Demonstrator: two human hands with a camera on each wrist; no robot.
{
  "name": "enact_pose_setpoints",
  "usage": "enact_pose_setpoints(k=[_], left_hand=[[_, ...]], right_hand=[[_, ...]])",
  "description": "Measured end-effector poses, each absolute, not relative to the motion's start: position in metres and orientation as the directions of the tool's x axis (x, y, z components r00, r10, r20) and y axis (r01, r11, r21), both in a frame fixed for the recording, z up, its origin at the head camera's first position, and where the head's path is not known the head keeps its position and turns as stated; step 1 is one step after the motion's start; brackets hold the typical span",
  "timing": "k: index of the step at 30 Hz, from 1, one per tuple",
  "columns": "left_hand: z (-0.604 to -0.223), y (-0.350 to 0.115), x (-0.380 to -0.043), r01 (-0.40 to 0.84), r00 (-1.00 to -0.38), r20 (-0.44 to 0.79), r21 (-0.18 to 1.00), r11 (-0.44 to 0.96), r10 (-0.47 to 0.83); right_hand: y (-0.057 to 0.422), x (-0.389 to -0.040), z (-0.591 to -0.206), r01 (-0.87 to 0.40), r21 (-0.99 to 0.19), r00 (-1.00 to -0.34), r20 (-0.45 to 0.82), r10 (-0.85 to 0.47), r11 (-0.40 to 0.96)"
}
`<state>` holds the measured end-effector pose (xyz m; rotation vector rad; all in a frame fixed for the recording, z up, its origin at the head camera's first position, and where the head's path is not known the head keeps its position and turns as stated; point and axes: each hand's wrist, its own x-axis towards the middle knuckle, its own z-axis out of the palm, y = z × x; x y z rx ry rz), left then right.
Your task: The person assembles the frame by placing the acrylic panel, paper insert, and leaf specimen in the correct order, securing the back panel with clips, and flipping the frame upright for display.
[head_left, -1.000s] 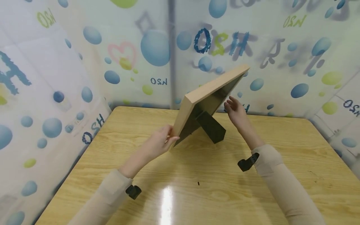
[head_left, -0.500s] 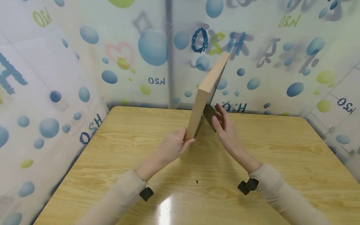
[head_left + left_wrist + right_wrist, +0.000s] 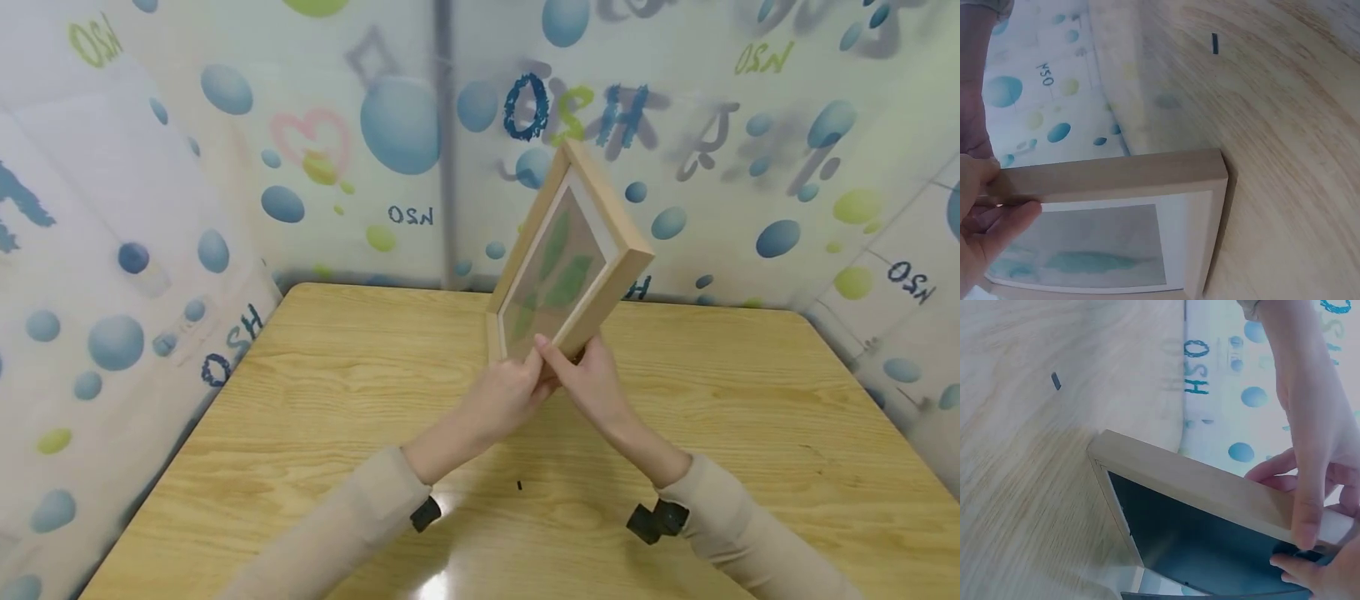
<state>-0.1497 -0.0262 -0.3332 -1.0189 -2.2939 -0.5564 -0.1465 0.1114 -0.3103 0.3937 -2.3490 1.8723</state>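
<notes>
A light wooden picture frame [image 3: 626, 262] stands tilted on a corner edge over the table, its front turned towards the head camera. Green leaf shapes show on the picture inside a white mat. My left hand [image 3: 501, 400] pinches the frame's near side. Close beside it, my right hand [image 3: 592, 383] grips the same side, thumb on the front and fingers behind. In the left wrist view, fingertips of the left hand [image 3: 991, 219] lie over the frame's front. The right wrist view shows the black backing [image 3: 1191, 531], with fingers of the right hand [image 3: 1329, 575] touching it.
A small black piece [image 3: 519, 485] lies on the wood-grain table [image 3: 360, 367], nearer to me than the frame. Behind the table hangs a pale wall covering [image 3: 315, 75] with blue and green bubbles. Dark wrist cameras [image 3: 656, 521] sit at both sleeves.
The frame has turned from showing its back and black stand leg to showing its picture. My left hand has moved right with it; my right hand has come in from behind and taken hold.
</notes>
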Motion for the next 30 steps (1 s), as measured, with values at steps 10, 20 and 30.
enact_pose_setpoints(k=[10,20,30], left_hand=[[-0.325,-0.066,-0.195,0.462,-0.85,0.229,0.756,0.463,0.474],[-0.324,-0.109,-0.249,0.141,-0.968,0.018,0.864,0.484,0.25],[-0.32,-0.123,-0.274,0.091,-0.942,-0.067,0.891,0.445,0.327]], right_hand=[[0.157,-0.174,-0.307,-0.246,-0.949,-0.966,0.224,-0.127,0.197],[0.208,-0.199,-0.313,-0.171,-0.965,-0.909,0.232,-0.348,-0.197],[0.217,-0.218,-0.31,-0.128,-0.944,-0.864,0.257,-0.434,-0.305]])
